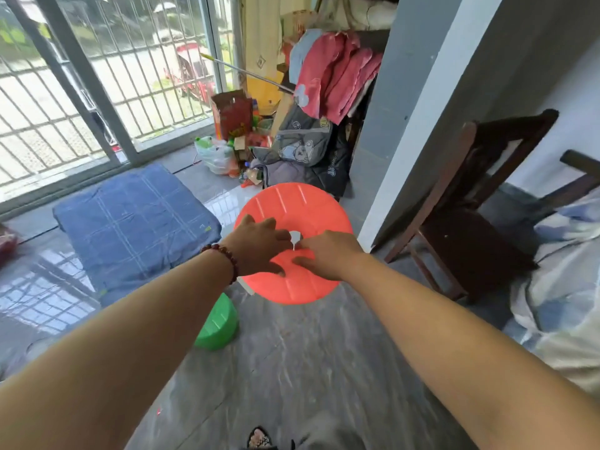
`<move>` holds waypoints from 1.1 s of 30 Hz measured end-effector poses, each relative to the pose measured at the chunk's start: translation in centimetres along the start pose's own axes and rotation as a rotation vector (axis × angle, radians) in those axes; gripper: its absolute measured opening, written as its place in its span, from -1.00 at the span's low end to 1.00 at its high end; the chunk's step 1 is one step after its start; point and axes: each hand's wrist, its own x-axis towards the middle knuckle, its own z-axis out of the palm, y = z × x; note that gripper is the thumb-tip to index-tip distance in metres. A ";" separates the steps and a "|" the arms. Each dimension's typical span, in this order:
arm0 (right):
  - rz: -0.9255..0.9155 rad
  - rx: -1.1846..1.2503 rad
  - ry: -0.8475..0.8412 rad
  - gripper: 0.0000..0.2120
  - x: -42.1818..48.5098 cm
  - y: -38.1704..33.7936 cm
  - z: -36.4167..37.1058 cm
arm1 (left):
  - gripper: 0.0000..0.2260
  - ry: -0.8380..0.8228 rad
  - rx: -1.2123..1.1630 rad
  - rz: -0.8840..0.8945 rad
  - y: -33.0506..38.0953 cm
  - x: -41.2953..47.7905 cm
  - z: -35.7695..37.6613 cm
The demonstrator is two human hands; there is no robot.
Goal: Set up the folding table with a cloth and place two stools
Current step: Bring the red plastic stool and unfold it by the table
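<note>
Left hand (pixel 259 245) and right hand (pixel 328 251) gripping red stool (pixel 292 203) at centre hole, green stool (pixel 217 323) on floor

Floor (pixel 308 368) open ahead; chair (pixel 470 241) rt, green stool (pixel 217 323) lt.

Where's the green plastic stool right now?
In the head view, the green round plastic stool stands on the grey floor left of centre, just below the orange round plastic stool that the left hand and right hand hold.
</note>
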 end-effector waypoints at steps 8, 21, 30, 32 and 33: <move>-0.060 -0.036 -0.020 -0.61 11.8 5.1 -3.4 | -0.48 -0.022 -0.038 -0.060 -8.2 8.9 2.0; -0.218 -0.088 -0.034 -0.62 31.3 11.4 -11.0 | -0.47 -0.059 -0.100 -0.212 -22.5 21.3 3.2; -0.304 -0.094 -0.070 -0.60 47.2 9.1 -14.2 | -0.50 -0.116 -0.133 -0.248 -36.5 24.9 7.0; -0.327 -0.112 -0.050 -0.60 51.0 8.2 -15.8 | -0.49 -0.105 -0.132 -0.278 -40.4 25.3 7.2; -0.338 -0.117 -0.038 -0.60 52.8 7.7 -16.6 | -0.49 -0.102 -0.132 -0.291 -42.3 25.5 7.2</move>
